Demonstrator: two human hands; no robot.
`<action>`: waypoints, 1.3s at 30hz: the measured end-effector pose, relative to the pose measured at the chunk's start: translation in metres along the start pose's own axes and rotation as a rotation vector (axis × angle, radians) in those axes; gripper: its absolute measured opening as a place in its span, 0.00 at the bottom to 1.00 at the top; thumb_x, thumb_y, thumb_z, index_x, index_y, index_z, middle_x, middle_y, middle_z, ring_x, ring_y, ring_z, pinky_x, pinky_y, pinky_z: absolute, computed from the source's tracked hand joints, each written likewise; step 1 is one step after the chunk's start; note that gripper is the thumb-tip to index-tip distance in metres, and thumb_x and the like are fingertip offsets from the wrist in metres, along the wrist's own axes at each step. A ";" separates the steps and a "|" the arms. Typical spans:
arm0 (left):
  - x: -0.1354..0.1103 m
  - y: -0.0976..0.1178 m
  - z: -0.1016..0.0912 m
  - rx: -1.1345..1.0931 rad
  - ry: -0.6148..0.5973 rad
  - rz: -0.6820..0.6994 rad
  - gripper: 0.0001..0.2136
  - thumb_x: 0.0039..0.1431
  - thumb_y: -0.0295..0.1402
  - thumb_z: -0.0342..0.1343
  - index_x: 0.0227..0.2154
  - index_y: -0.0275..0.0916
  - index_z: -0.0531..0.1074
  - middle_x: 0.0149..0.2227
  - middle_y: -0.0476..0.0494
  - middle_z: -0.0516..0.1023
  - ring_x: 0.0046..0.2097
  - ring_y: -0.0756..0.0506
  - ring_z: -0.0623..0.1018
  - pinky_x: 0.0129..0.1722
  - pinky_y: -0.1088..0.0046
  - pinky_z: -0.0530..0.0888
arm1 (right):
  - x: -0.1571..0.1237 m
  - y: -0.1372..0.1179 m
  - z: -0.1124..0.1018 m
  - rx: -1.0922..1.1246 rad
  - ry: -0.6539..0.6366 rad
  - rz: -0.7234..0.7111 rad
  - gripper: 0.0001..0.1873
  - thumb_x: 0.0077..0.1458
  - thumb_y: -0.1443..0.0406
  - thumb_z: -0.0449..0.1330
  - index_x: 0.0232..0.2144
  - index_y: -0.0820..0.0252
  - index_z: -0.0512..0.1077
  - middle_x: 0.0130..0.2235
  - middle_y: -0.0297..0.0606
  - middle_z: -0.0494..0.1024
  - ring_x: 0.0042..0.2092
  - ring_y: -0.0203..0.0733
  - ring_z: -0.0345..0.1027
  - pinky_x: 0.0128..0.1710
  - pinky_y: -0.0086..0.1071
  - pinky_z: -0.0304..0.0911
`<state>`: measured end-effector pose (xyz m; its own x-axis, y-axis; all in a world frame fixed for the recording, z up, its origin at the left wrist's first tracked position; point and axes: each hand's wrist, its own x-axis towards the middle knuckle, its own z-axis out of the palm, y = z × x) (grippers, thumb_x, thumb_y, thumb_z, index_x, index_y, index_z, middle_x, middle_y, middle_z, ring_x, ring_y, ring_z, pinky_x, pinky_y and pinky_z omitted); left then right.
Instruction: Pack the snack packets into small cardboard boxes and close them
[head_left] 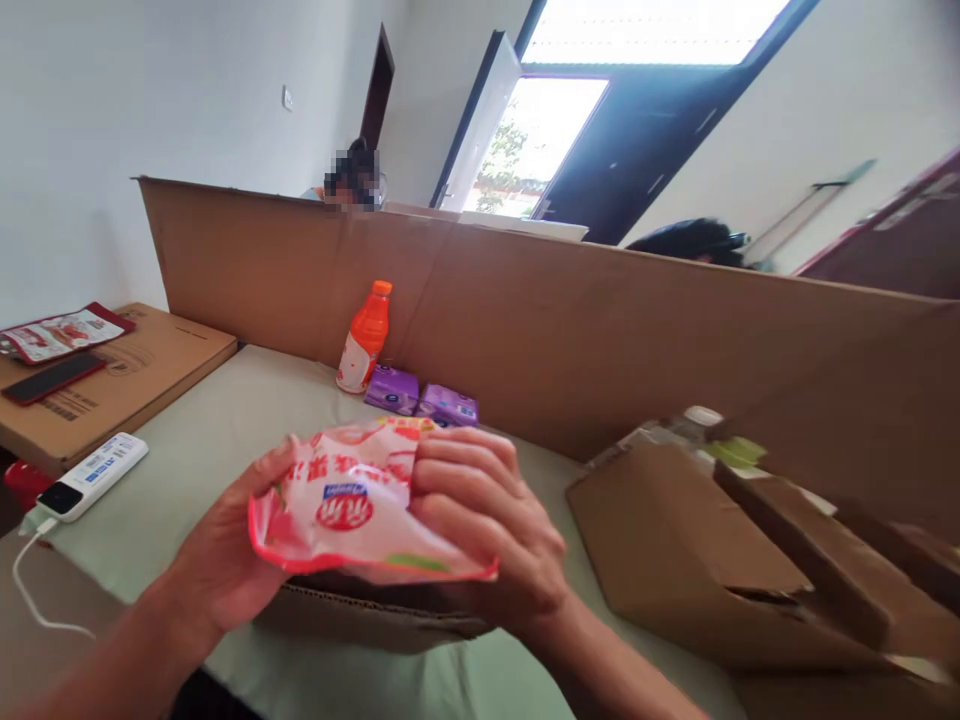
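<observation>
A red and white plastic snack packet is held up in front of me over the table. My left hand grips its left edge from below and behind. My right hand closes on its right side, fingers curled over the front. A flap of brown cardboard lies just beneath the packet and both hands.
An orange bottle and two purple packs stand by the tall cardboard divider. An open cardboard box sits at right. A white power bank, a flat carton with a phone lie left. Other people sit behind the divider.
</observation>
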<state>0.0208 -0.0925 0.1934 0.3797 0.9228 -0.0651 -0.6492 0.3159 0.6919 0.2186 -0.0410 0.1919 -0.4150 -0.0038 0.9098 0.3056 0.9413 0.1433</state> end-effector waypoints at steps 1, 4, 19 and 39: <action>0.000 -0.002 0.001 -0.010 0.027 0.033 0.25 0.54 0.43 0.68 0.50 0.34 0.71 0.45 0.34 0.83 0.44 0.36 0.83 0.38 0.66 0.82 | -0.004 -0.003 0.002 0.006 -0.028 -0.003 0.07 0.64 0.69 0.54 0.35 0.56 0.71 0.36 0.37 0.82 0.44 0.43 0.77 0.51 0.41 0.68; -0.001 -0.006 0.001 0.025 0.146 0.229 0.26 0.50 0.33 0.70 0.52 0.38 0.69 0.46 0.40 0.83 0.43 0.41 0.84 0.42 0.68 0.81 | -0.024 0.002 0.004 0.069 0.016 0.273 0.07 0.62 0.69 0.59 0.43 0.53 0.73 0.45 0.38 0.83 0.52 0.45 0.75 0.55 0.43 0.66; 0.005 -0.013 -0.009 0.220 0.223 0.400 0.38 0.47 0.38 0.74 0.59 0.43 0.63 0.46 0.41 0.83 0.49 0.36 0.83 0.48 0.59 0.81 | -0.021 -0.005 0.007 0.741 -0.256 1.151 0.18 0.50 0.51 0.70 0.35 0.56 0.75 0.25 0.30 0.79 0.24 0.36 0.72 0.22 0.28 0.70; -0.038 -0.022 -0.037 1.129 0.230 0.588 0.30 0.59 0.34 0.64 0.64 0.51 0.64 0.58 0.43 0.77 0.63 0.37 0.72 0.65 0.57 0.66 | -0.016 0.005 -0.037 0.235 -0.443 0.653 0.04 0.61 0.65 0.62 0.32 0.55 0.76 0.29 0.33 0.80 0.27 0.36 0.70 0.27 0.28 0.66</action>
<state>-0.0041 -0.1265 0.1537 0.0343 0.9109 0.4113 0.2758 -0.4042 0.8721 0.2586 -0.0491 0.1926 -0.5309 0.6561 0.5364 0.4353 0.7542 -0.4917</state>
